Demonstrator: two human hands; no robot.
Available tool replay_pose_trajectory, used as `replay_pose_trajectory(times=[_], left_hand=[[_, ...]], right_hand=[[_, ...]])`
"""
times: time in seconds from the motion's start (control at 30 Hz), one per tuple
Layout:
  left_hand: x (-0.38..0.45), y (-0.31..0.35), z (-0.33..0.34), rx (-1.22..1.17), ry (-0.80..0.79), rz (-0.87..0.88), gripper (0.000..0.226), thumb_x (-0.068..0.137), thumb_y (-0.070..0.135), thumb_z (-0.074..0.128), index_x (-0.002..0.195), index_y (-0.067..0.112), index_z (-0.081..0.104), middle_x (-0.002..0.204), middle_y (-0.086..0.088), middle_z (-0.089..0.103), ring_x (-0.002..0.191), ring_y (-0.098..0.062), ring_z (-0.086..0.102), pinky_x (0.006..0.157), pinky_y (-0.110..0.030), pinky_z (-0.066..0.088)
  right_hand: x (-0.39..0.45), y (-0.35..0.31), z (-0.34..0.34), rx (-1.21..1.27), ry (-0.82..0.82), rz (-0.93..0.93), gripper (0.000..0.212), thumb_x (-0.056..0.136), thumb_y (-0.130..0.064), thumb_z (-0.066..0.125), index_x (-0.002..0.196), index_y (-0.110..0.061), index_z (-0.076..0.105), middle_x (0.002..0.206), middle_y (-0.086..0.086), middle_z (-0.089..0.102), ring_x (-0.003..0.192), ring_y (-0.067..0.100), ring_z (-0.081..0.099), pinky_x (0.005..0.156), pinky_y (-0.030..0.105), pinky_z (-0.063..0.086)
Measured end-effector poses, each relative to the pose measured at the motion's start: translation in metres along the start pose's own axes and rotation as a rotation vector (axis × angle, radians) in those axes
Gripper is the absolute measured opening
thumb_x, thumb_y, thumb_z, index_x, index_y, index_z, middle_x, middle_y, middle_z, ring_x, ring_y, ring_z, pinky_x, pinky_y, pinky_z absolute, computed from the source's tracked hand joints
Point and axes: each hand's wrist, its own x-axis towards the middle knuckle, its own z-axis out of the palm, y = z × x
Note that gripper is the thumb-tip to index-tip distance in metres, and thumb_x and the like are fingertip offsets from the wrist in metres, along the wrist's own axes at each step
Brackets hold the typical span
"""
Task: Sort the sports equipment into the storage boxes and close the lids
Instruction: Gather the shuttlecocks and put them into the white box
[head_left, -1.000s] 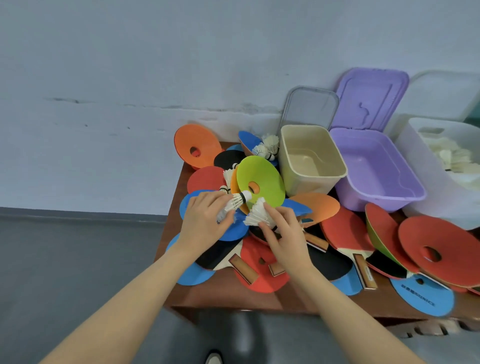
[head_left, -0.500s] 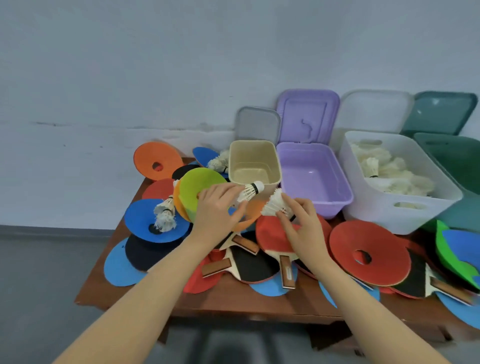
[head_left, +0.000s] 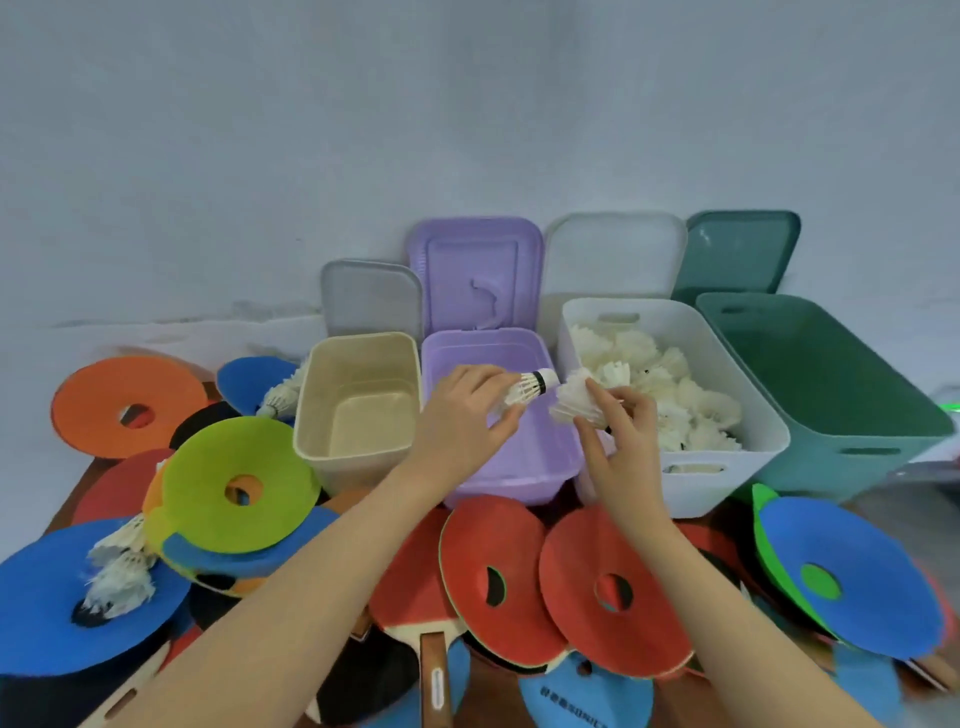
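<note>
- The left hand (head_left: 462, 421) grips a shuttlecock (head_left: 529, 389) by its feathers above the purple box (head_left: 519, 467), cork pointing right.
- The right hand (head_left: 621, 441) pinches a second shuttlecock (head_left: 576, 402) at the near-left rim of the white box (head_left: 727, 478), which holds many shuttlecocks.
- Beige box (head_left: 358, 447) and green box (head_left: 831, 415) stand open.
</note>
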Motion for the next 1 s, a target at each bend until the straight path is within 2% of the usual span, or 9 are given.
replay_pose_trajectory(times=[0.13, 0.23, 0.3, 0.43, 0.6, 0.73, 0.8, 0.9, 1.0], left_hand=[[0.047, 0.004, 0.052, -0.054, -0.109, -0.006, 0.032, 0.086, 0.032, 0.053, 0.105, 0.011, 0.067, 0.097, -0.003, 0.065, 0.088, -0.025, 0.059, 0.077, -0.036, 0.047], [0.079, 0.011, 0.083, -0.078, -0.166, -0.033, 0.038, 0.084, 0.035, 0.049, 0.105, 0.009, 0.067, 0.097, -0.006, 0.066, 0.089, -0.027, 0.058, 0.080, -0.033, 0.046], [0.098, 0.015, 0.102, -0.098, -0.199, -0.048, 0.042, 0.083, 0.037, 0.046, 0.105, 0.007, 0.067, 0.097, -0.007, 0.066, 0.090, -0.028, 0.058, 0.080, -0.034, 0.047], [0.132, 0.015, 0.140, -0.109, -0.252, -0.088, 0.042, 0.082, 0.036, 0.047, 0.103, 0.006, 0.067, 0.096, -0.009, 0.065, 0.091, -0.031, 0.058, 0.078, -0.038, 0.050], [0.166, 0.013, 0.179, -0.046, -0.231, -0.156, 0.028, 0.085, 0.017, 0.061, 0.110, 0.006, 0.063, 0.108, -0.009, 0.062, 0.104, -0.029, 0.052, 0.088, -0.037, 0.043], [0.186, 0.002, 0.211, 0.036, -0.279, -0.223, 0.026, 0.084, 0.006, 0.059, 0.110, 0.004, 0.062, 0.112, -0.009, 0.060, 0.108, -0.027, 0.048, 0.091, -0.036, 0.041], [0.190, -0.004, 0.226, 0.061, -0.332, -0.251, 0.027, 0.084, 0.005, 0.058, 0.111, 0.004, 0.062, 0.114, -0.009, 0.058, 0.112, -0.028, 0.046, 0.094, -0.036, 0.038], [0.187, -0.007, 0.246, 0.176, -0.447, -0.267, 0.027, 0.090, 0.020, 0.053, 0.115, 0.010, 0.060, 0.120, -0.004, 0.057, 0.116, -0.024, 0.046, 0.094, -0.035, 0.035], [0.179, -0.010, 0.259, 0.342, -0.607, -0.282, 0.034, 0.097, 0.035, 0.035, 0.119, 0.020, 0.055, 0.125, 0.004, 0.055, 0.120, -0.017, 0.044, 0.097, -0.034, 0.027]], right_hand=[[0.042, 0.047, -0.019, -0.123, 0.023, 0.050, 0.039, 0.084, -0.015, 0.059, 0.123, -0.008, 0.059, 0.109, 0.016, 0.050, 0.099, 0.026, 0.049, 0.092, 0.018, 0.037], [0.069, 0.077, -0.028, -0.174, 0.004, 0.100, 0.036, 0.085, -0.012, 0.062, 0.121, -0.009, 0.060, 0.109, 0.012, 0.050, 0.098, 0.025, 0.050, 0.089, 0.038, 0.044], [0.083, 0.095, -0.031, -0.183, -0.009, 0.143, 0.036, 0.086, -0.008, 0.064, 0.122, -0.009, 0.059, 0.111, 0.012, 0.050, 0.100, 0.026, 0.049, 0.090, 0.041, 0.045], [0.118, 0.132, -0.037, -0.211, -0.028, 0.184, 0.038, 0.089, -0.008, 0.060, 0.126, -0.008, 0.056, 0.115, 0.013, 0.048, 0.105, 0.024, 0.046, 0.093, 0.032, 0.040], [0.158, 0.182, -0.035, -0.272, -0.088, 0.269, 0.038, 0.092, -0.006, 0.053, 0.130, -0.010, 0.052, 0.129, 0.015, 0.042, 0.117, 0.028, 0.037, 0.093, 0.024, 0.028], [0.177, 0.216, -0.022, -0.328, -0.219, 0.281, 0.039, 0.094, -0.004, 0.047, 0.133, -0.007, 0.047, 0.138, 0.018, 0.036, 0.123, 0.031, 0.031, 0.098, 0.029, 0.030], [0.179, 0.233, -0.013, -0.400, -0.334, 0.290, 0.040, 0.096, -0.013, 0.045, 0.135, -0.005, 0.044, 0.143, 0.020, 0.033, 0.126, 0.034, 0.030, 0.103, 0.037, 0.032], [0.173, 0.249, -0.002, -0.375, -0.567, 0.381, 0.052, 0.100, -0.036, 0.030, 0.143, -0.006, 0.031, 0.151, 0.014, 0.025, 0.135, 0.031, 0.028, 0.110, 0.040, 0.025], [0.165, 0.259, 0.003, -0.345, -0.710, 0.428, 0.056, 0.100, -0.043, 0.017, 0.147, -0.013, 0.023, 0.154, 0.009, 0.021, 0.140, 0.026, 0.024, 0.113, 0.040, 0.020]])
